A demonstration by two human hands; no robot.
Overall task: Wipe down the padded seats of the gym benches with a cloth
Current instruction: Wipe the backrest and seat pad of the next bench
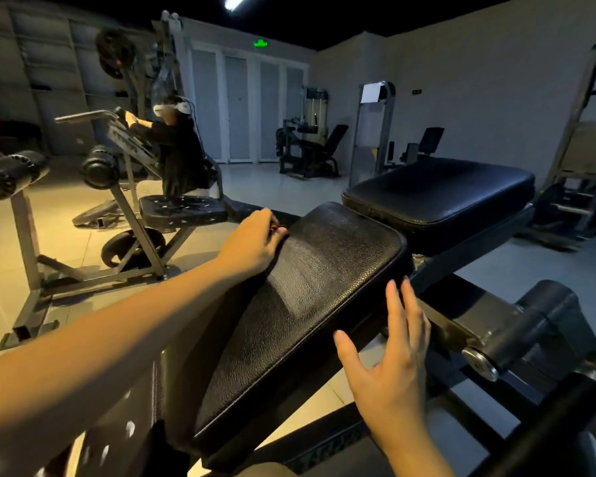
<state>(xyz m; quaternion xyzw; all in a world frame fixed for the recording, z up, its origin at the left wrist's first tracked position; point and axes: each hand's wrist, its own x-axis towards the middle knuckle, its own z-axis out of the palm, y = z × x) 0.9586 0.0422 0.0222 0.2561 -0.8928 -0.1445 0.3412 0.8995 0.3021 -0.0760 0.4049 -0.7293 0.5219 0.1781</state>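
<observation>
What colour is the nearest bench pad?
Black, pebble-grained padded seat, clearest in the head view.

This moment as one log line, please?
left hand: curled at far corner of near pad | right hand: open by its right edge | cloth: none seen | far pad: untouched

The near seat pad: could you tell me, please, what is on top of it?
The left hand lies on the seat pad, fingers curled; anything beneath them is hidden. The right hand is alongside. Nothing else shows.

Near pad (307,304) before far pad (437,191) (just beside).
</observation>
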